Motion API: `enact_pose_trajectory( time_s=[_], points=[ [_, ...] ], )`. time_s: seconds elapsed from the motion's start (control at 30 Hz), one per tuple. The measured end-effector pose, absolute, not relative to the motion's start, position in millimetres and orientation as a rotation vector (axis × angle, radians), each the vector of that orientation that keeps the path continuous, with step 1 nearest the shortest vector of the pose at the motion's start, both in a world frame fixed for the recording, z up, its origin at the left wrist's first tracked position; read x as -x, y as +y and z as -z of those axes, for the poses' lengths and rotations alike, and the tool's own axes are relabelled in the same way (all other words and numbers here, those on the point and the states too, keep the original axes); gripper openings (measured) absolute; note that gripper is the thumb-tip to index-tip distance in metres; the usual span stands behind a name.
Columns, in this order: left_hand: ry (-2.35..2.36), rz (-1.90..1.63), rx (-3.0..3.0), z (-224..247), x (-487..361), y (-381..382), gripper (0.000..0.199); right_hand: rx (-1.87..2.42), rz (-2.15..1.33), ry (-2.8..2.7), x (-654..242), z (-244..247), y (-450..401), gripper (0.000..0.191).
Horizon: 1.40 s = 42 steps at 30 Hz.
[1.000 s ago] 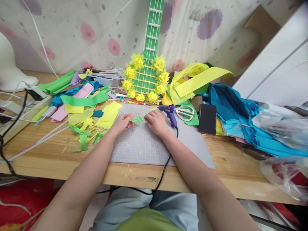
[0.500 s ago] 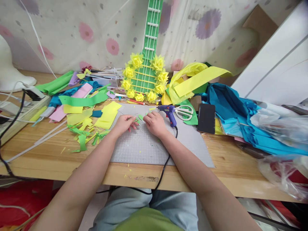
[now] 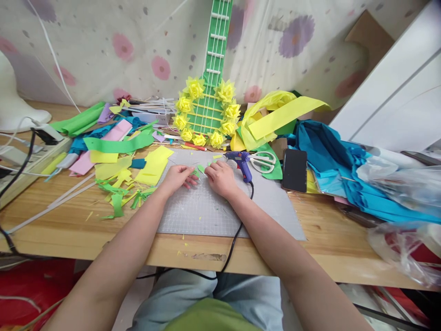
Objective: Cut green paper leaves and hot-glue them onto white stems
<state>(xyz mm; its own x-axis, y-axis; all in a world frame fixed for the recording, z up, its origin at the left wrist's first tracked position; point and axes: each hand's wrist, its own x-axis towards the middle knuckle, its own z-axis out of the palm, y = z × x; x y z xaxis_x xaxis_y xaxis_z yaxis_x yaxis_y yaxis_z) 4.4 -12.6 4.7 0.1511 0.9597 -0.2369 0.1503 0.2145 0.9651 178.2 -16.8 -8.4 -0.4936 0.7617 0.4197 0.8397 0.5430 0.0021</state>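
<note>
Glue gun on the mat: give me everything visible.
The glue gun is blue-purple, plastic-looking, with a dark nozzle and a small red patch near the handle. It lies unheld on the gray cutting mat, nozzle toward the right hand, handle toward the wearer. White scissors handles sit right beside it; contact is unclear. A black cord leaves the handle, passes under the right forearm and over the table edge. Whether it's hot can't be seen.

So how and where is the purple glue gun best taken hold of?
Probably by the handle, with the right hand coming from the near side: the glue gun appears to lie flat, handle pointing that way, nozzle to the left. The scissors crowd its rear, and the cord leaves the handle's end.
</note>
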Motion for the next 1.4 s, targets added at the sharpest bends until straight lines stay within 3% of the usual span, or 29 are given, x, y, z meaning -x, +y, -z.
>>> enact_pose_trajectory(
  time_s=[0.77, 0.83, 0.93, 1.27, 1.4],
  points=[
    [1.327, -1.254, -1.223, -0.1, 5.2, -2.4, 0.030, 1.386, -0.124, -2.199, -169.7, 4.3, -23.8, 0.008],
    [1.361, -1.273, -1.246, -2.4, 12.5, 0.8, 0.027, 1.354, -0.141, -2.156, -173.3, 4.6, -23.0, 0.015],
    [1.463, -1.199, -1.383, -4.4, 29.3, 8.1, 0.022, 1.369, -0.136, -2.071, -181.5, 5.3, -21.0, 0.022],
    [1.807, -0.729, -1.929, 3.1, 37.6, 8.0, 0.023, 1.477, -0.139, -2.035, -192.1, 4.1, -21.3, 0.016],
    [1.910, -0.729, -2.016, -1.0, 36.1, 5.8, 0.025, 1.471, -0.155, -2.045, -192.7, 6.1, -20.7, 0.015]
  ],
)
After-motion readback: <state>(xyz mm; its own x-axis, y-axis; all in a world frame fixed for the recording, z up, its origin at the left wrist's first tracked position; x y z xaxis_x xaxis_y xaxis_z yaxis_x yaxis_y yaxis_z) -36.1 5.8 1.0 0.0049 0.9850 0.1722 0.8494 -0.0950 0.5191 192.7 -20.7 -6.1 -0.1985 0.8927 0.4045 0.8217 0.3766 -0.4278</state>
